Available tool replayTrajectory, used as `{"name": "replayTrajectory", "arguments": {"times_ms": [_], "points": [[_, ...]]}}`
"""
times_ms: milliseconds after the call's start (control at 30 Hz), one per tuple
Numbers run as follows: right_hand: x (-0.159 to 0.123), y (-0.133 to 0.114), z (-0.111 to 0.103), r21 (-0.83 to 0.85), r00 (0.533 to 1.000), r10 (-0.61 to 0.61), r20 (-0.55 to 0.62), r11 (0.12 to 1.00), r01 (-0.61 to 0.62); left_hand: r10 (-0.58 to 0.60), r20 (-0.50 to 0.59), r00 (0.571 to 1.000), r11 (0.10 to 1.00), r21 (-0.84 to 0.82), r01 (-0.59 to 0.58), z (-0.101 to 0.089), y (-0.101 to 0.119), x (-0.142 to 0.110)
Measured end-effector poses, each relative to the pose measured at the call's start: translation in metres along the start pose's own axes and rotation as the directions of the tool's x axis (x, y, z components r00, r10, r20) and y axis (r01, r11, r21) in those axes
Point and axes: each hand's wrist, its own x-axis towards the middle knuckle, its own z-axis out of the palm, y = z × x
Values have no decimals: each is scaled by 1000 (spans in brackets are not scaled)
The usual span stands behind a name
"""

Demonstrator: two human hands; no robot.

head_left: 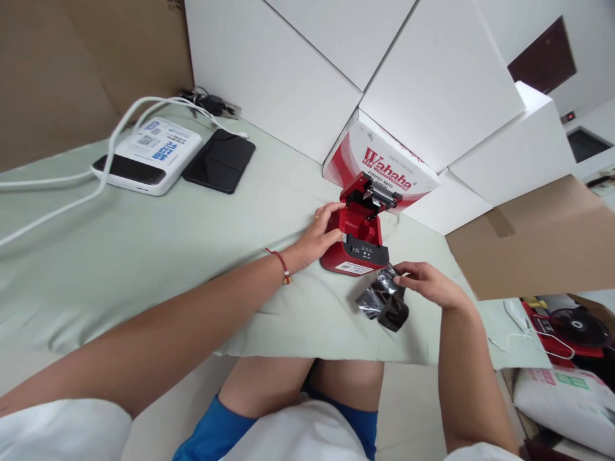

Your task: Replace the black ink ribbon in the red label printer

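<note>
A small red label printer (pixel 355 240) stands on the cloth-covered table with its lid (pixel 372 192) raised, baring the hollow inside. My left hand (pixel 319 237) grips its left side, fingers at the back and thumb at the front rim. A black panel with small buttons runs along the printer's front edge, above a white sticker. To the right, my right hand (pixel 425 282) pinches a length of dark, glossy film (pixel 384 298). This film hangs in loose folds just in front of the printer's right corner; its lower end looks curled.
Behind the printer leans a white and red Wahaha carton (pixel 379 157) against stacked white boxes (pixel 384 70). Left on the table are a black phone (pixel 220 161), a white device (pixel 148 153) with cables, and keys (pixel 209 102). A brown carton (pixel 538 237) stands at right.
</note>
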Motion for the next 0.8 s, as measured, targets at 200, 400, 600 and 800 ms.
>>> {"name": "replayTrajectory", "arguments": {"times_ms": [200,400,600,800], "points": [[14,46,18,-152,900,69,-431,977,-147,-6,-10,1000,1000,-27,5,0,-3,0],[15,68,22,-214,915,21,-402,970,-116,-15,-2,1000,1000,-25,15,0,-2,0],[9,70,42,-268,910,-70,-410,962,-46,-31,-3,1000,999,-11,31,0,0,0],[12,68,43,-291,923,-54,-382,955,-65,-29,-13,999,999,-31,29,2,-1,0]]}}
